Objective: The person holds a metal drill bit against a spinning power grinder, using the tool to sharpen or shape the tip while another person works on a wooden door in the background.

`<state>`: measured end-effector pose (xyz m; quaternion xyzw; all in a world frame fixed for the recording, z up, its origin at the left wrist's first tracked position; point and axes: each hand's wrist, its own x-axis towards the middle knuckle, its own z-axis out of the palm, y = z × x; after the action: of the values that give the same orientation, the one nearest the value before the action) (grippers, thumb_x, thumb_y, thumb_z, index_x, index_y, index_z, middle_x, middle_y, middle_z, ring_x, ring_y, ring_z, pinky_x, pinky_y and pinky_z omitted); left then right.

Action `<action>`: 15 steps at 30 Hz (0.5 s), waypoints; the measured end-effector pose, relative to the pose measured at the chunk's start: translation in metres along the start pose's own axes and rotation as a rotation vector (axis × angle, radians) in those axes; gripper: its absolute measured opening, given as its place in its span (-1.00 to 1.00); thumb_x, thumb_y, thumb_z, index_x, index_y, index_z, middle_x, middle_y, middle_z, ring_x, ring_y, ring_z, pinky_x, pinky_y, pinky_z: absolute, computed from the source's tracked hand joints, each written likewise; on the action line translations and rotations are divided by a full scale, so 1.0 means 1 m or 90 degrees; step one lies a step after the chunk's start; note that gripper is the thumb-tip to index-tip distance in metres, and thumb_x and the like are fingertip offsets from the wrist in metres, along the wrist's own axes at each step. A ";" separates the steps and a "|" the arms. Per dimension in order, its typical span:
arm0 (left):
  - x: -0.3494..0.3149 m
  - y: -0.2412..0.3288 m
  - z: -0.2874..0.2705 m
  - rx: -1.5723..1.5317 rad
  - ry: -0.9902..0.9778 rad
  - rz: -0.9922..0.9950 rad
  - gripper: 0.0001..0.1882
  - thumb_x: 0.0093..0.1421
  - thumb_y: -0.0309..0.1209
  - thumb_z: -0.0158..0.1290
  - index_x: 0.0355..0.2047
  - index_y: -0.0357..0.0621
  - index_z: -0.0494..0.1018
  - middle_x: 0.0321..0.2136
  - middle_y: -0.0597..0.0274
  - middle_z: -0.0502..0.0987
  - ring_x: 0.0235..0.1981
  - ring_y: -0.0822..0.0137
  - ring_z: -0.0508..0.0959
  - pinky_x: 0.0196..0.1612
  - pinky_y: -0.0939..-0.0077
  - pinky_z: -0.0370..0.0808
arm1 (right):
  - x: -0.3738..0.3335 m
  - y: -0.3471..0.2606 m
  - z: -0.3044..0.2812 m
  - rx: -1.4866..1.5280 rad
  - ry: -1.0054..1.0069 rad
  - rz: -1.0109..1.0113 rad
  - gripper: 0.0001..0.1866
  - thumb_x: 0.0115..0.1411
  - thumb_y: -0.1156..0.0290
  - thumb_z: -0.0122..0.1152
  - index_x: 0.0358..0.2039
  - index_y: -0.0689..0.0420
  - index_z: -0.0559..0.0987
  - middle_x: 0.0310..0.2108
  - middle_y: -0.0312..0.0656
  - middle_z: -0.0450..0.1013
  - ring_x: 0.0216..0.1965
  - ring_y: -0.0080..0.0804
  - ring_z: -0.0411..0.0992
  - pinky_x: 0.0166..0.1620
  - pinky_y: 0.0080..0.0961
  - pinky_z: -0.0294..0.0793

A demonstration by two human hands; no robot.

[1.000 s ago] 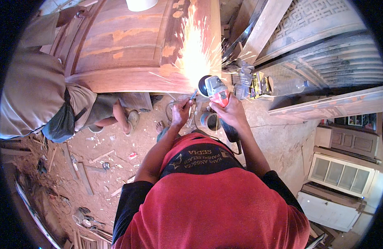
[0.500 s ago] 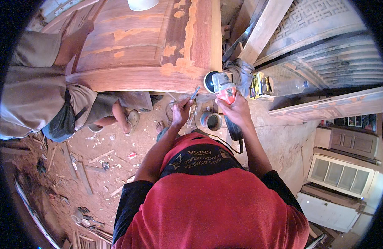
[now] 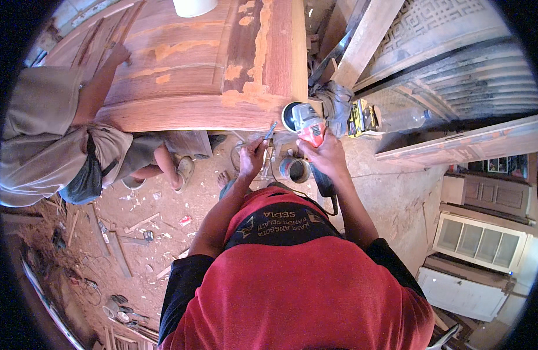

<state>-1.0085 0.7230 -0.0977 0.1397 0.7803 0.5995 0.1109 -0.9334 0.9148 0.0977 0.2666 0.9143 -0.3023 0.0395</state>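
Sparks are no longer thrown; grinding seems paused. The tool (image 3: 271, 131) is gripped by the left hand (image 3: 252, 157), at the disc's (image 3: 289, 116) eight o'clock, apart; the grinder (image 3: 308, 123), by the curled right hand (image 3: 328, 154).

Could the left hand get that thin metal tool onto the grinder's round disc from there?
Probably yes: the left hand holds the thin metal tool, its tip just left of the grinder and its round disc, and nothing seems to block the gap.
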 end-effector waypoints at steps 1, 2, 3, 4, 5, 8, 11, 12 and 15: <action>-0.001 0.001 0.001 -0.022 0.001 -0.013 -0.72 0.32 -0.31 0.16 -0.12 -0.30 0.62 -0.64 0.15 0.50 -0.53 0.56 0.39 -0.45 0.47 0.43 | 0.001 -0.003 -0.002 0.023 0.020 -0.005 -0.17 0.03 -0.19 0.40 0.01 0.31 0.46 -0.20 0.22 0.58 -0.14 0.17 0.59 -0.08 -0.07 0.58; -0.001 0.001 0.001 -0.044 0.003 -0.025 -0.72 0.32 -0.31 0.16 -0.12 -0.29 0.62 -0.63 0.17 0.51 -0.53 0.56 0.39 -0.45 0.48 0.42 | -0.003 -0.006 -0.006 0.042 0.025 0.000 -0.21 0.04 -0.16 0.41 0.01 0.28 0.46 -0.23 0.18 0.59 -0.17 0.18 0.59 -0.09 -0.06 0.59; -0.001 0.001 0.002 -0.045 0.000 -0.024 -0.72 0.32 -0.31 0.16 -0.12 -0.29 0.62 -0.63 0.17 0.51 -0.53 0.56 0.39 -0.45 0.48 0.42 | -0.006 -0.004 -0.004 0.041 0.027 0.003 -0.21 0.04 -0.16 0.41 0.01 0.28 0.46 -0.23 0.18 0.59 -0.17 0.18 0.59 -0.09 -0.06 0.59; 0.000 0.000 0.003 -0.047 0.005 0.003 -0.74 0.35 -0.30 0.12 -0.18 -0.28 0.62 -0.62 0.19 0.52 -0.53 0.54 0.41 -0.45 0.47 0.43 | -0.007 -0.002 -0.001 0.029 0.016 -0.008 -0.22 0.04 -0.16 0.41 0.00 0.28 0.46 -0.23 0.17 0.60 -0.17 0.19 0.59 -0.10 -0.05 0.59; 0.000 0.000 0.004 -0.049 0.010 0.031 -0.73 0.38 -0.28 0.09 -0.24 -0.28 0.62 -0.61 0.22 0.53 -0.52 0.53 0.43 -0.45 0.46 0.43 | -0.010 -0.001 0.002 0.017 0.006 -0.019 -0.23 0.04 -0.16 0.41 -0.01 0.27 0.46 -0.24 0.16 0.60 -0.17 0.19 0.59 -0.10 -0.05 0.58; -0.001 0.008 0.000 -0.033 0.003 0.014 -0.72 0.38 -0.29 0.09 -0.20 -0.30 0.62 -0.58 0.25 0.56 -0.50 0.54 0.44 -0.42 0.47 0.44 | -0.014 -0.011 0.010 0.006 -0.013 -0.042 -0.18 0.03 -0.21 0.37 -0.01 0.31 0.45 -0.24 0.20 0.59 -0.18 0.20 0.59 -0.10 -0.05 0.58; 0.000 -0.002 0.004 -0.065 0.028 0.047 -0.70 0.38 -0.29 0.09 -0.15 -0.33 0.61 -0.56 0.27 0.57 -0.49 0.53 0.45 -0.42 0.47 0.45 | -0.014 -0.017 0.010 -0.044 -0.037 -0.037 -0.13 0.03 -0.22 0.36 0.03 0.36 0.41 -0.24 0.23 0.58 -0.18 0.21 0.59 -0.08 -0.04 0.58; 0.000 -0.002 0.004 -0.065 0.028 0.046 -0.70 0.38 -0.29 0.09 -0.15 -0.33 0.61 -0.56 0.27 0.57 -0.49 0.53 0.45 -0.42 0.47 0.45 | -0.012 -0.012 0.011 -0.046 -0.018 -0.045 -0.13 0.04 -0.21 0.36 0.02 0.36 0.41 -0.24 0.22 0.59 -0.18 0.21 0.59 -0.08 -0.03 0.58; 0.000 0.001 0.003 -0.083 -0.011 0.016 -0.69 0.37 -0.30 0.10 -0.11 -0.35 0.60 -0.55 0.28 0.58 -0.48 0.53 0.45 -0.41 0.48 0.45 | 0.000 -0.003 0.008 -0.042 0.012 -0.033 -0.14 0.04 -0.20 0.37 0.01 0.37 0.42 -0.24 0.21 0.59 -0.18 0.20 0.59 -0.08 -0.03 0.58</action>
<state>-1.0072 0.7256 -0.0973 0.1468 0.7366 0.6494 0.1188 -0.9359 0.9085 0.0930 0.2444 0.9307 -0.2702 0.0322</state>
